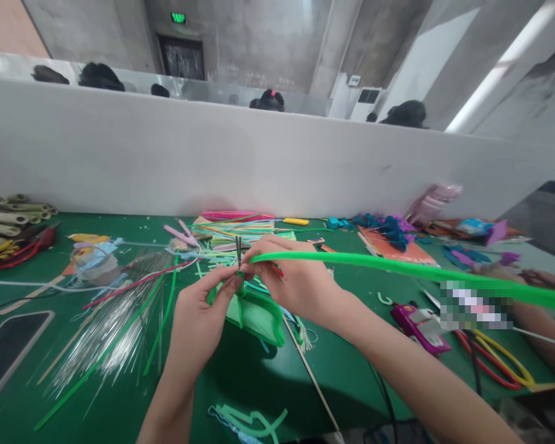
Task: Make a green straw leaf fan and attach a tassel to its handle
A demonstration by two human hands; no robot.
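Note:
My left hand (203,308) pinches thin dark stems (238,250) at the top of a green leaf-like craft piece (261,316). The piece has a fuzzy bright green edge and a paler middle, and it hangs just above the table. With fingers closed, my right hand (296,280) grips one end of a long bright green pipe cleaner (388,263) beside the stems. That pipe cleaner stretches out past the right edge of the view. My fingertips partly hide the spot where it meets the stems.
Thin shiny strands (124,327) and a phone (16,351) lie left on the green table (240,394). Bamboo tubes (9,217) sit farther back. Rightward are a magenta glue gun (420,327), scissors (494,364) and another person's hand (546,280). A white partition (259,157) stands behind.

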